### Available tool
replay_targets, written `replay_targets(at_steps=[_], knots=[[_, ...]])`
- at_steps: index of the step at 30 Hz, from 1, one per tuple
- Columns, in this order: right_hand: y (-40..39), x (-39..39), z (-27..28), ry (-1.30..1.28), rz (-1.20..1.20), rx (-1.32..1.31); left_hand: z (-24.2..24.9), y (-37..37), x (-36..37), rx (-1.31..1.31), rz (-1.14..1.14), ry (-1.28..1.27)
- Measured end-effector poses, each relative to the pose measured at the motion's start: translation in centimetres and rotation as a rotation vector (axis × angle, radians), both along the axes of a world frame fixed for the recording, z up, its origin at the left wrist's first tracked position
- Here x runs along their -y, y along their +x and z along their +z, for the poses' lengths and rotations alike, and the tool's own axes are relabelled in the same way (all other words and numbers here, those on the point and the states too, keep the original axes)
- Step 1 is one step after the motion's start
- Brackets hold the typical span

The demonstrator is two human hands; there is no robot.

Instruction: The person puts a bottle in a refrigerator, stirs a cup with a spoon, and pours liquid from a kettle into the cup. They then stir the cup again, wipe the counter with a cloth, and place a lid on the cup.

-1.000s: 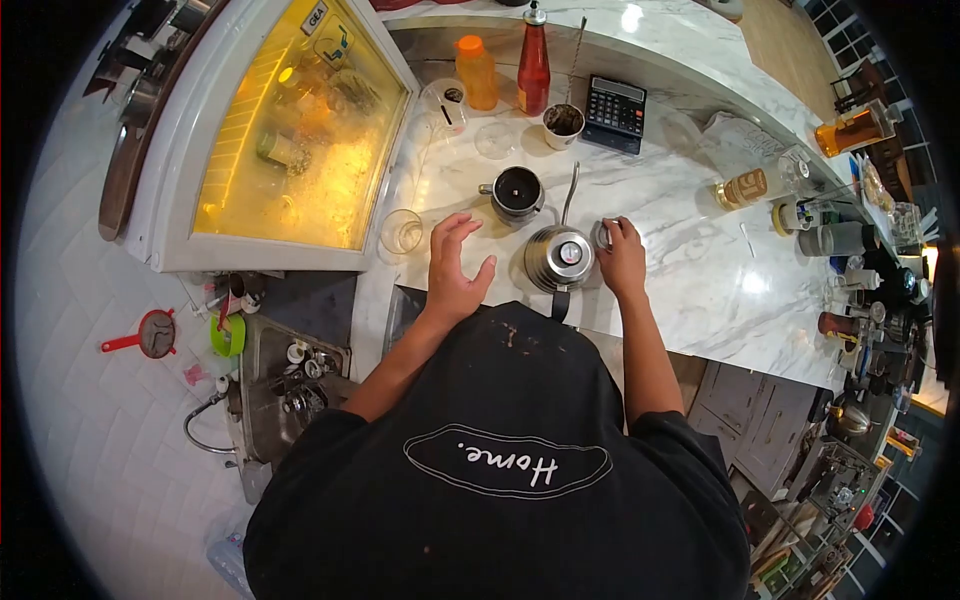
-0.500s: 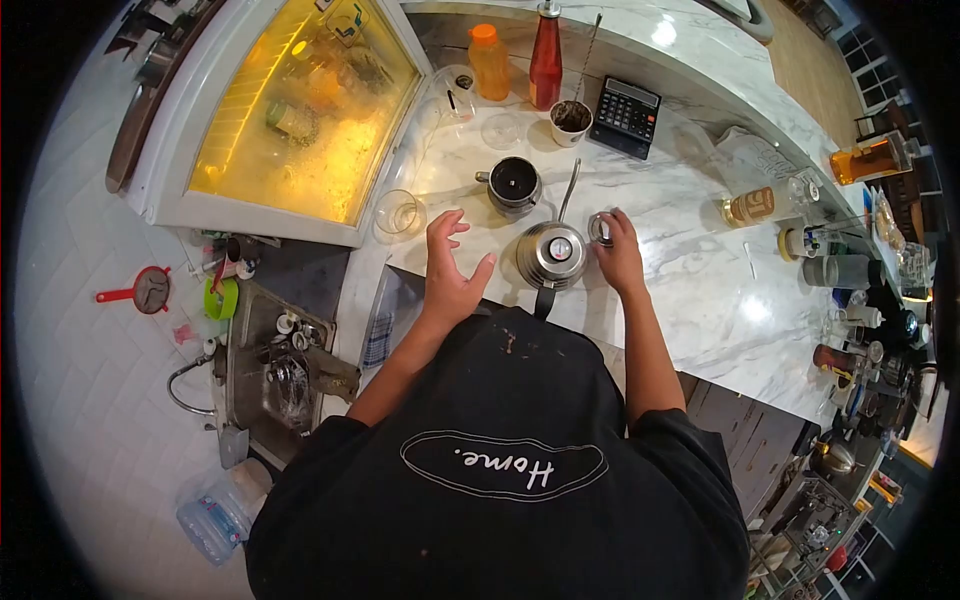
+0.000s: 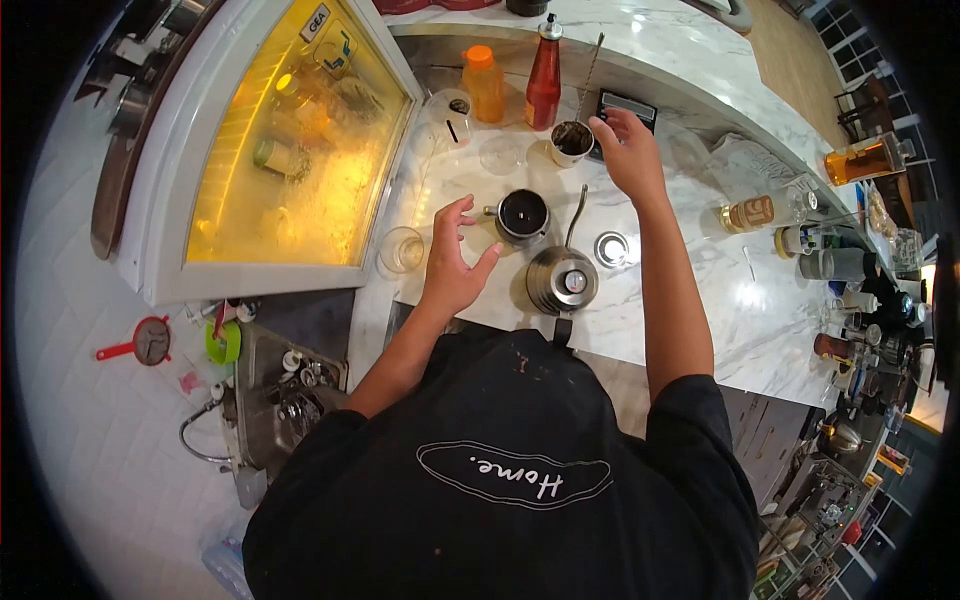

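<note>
My left hand [image 3: 458,262] hovers over the counter's near edge with fingers apart, holding nothing, just left of a metal cup with dark contents [image 3: 523,215]. Beside the white cup of dark matter [image 3: 572,142], my right hand [image 3: 630,155] reaches over the black calculator [image 3: 640,108] and partly hides it; its fingers are spread and nothing shows in them. Between my forearms stands a steel gooseneck kettle [image 3: 562,280], handle toward me. A round metal lid [image 3: 611,249] lies right of the kettle.
A glass-door fridge [image 3: 290,150] stands at the left, with a clear glass [image 3: 402,250] beside it. Behind are an orange bottle [image 3: 484,88] and a red bottle [image 3: 544,80]. A labelled bottle [image 3: 750,213] lies at the right. The sink [image 3: 275,400] is lower left.
My right hand has left the round lid and moved up and away to the white cup and calculator. My left hand stays open, nearly in place. The view has shifted slightly.
</note>
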State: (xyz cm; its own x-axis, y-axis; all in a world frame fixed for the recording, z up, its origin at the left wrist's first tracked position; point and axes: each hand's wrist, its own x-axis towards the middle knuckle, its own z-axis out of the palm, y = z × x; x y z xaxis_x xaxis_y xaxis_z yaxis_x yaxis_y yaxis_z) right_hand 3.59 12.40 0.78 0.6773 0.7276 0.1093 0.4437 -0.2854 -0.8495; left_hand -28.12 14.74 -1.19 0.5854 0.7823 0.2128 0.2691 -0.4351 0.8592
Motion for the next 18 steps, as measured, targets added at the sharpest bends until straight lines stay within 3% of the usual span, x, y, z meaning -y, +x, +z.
replay_targets(at_steps=[3,9,13,17,18], knots=[[0.3,-3.6,0.4,-0.149,-0.094,0.016,-0.4,0.2,-2.1,-0.03,-0.057,0.036],[2.9,-8.4,-5.8,-0.287,-0.218,0.105,-0.8,0.6,-4.8,-0.099,-0.156,0.071],[4.0,-9.4,-8.4,-0.119,-0.089,-0.104,-1.1,0.9,-5.8,-0.137,-0.211,0.037],[2.5,-7.1,-5.8,-0.14,-0.103,0.474,-1.3,0.9,-6.3,-0.127,-0.235,0.002],[2.2,-6.3,-5.0,-0.138,-0.071,0.333,-1.4,0.9,-6.4,-0.133,-0.241,0.008]])
